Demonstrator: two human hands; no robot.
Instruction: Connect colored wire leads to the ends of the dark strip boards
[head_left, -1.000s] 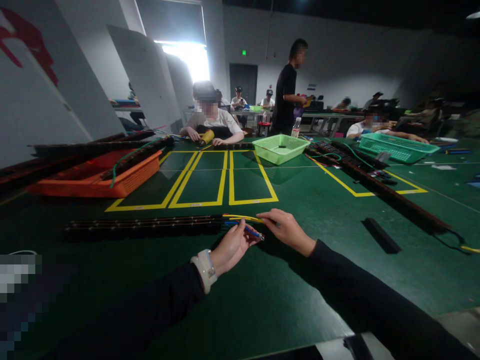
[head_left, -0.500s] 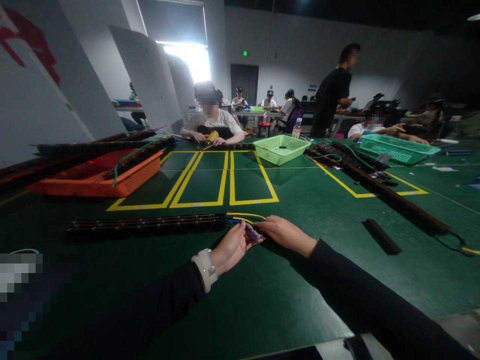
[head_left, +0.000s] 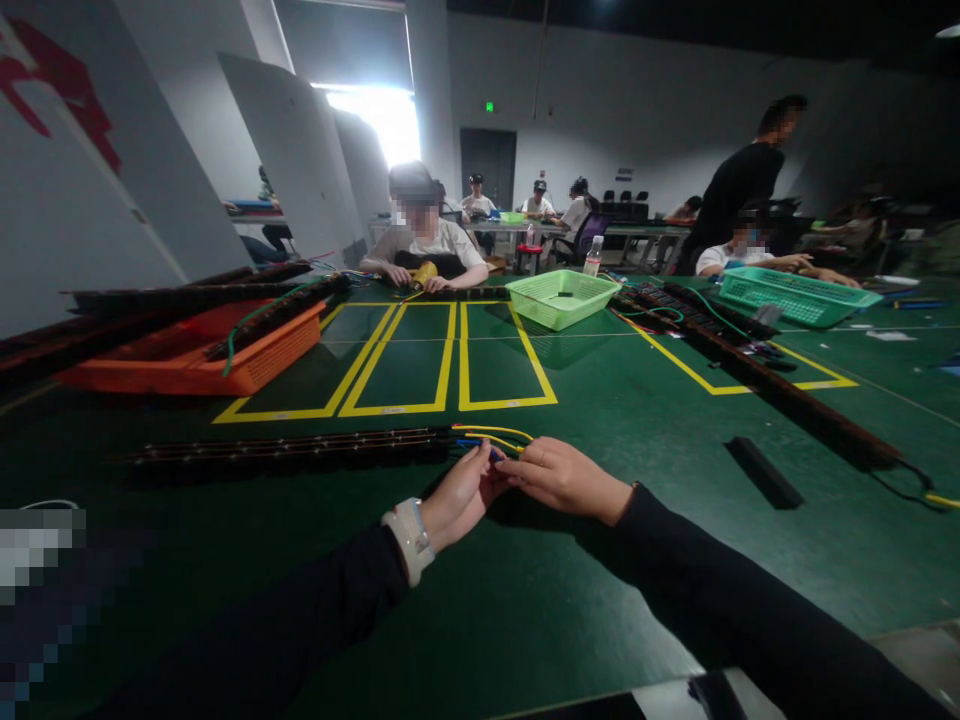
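A: What lies in front of you, starting with the biggest?

B: Your green desk (head_left: 645, 430), marked with yellow taped boxes. On your left sits an orange tray (head_left: 225, 365) with dark strips across it; farther back a light green basket (head_left: 561, 297), and a teal basket (head_left: 795, 295) to the right. A small black bar (head_left: 765, 472) lies apart on your right.

A: And the thing you're working on?

B: A long black strip (head_left: 292, 452) lies flat across the desk just ahead of you, running left to right. Its right end sprouts yellow and blue wires (head_left: 499, 436), right at your fingertips.

A: Your hands?

B: Your left hand (head_left: 461, 495), with a white band at the wrist, has its grip pinched closed on the wires. Your right hand (head_left: 570, 478) meets it, fingers touching the same wires; whether that grip is closed on them, you cannot tell from here.

A: Anyone else?

B: A seated person (head_left: 424, 240) works at the desk's far edge.
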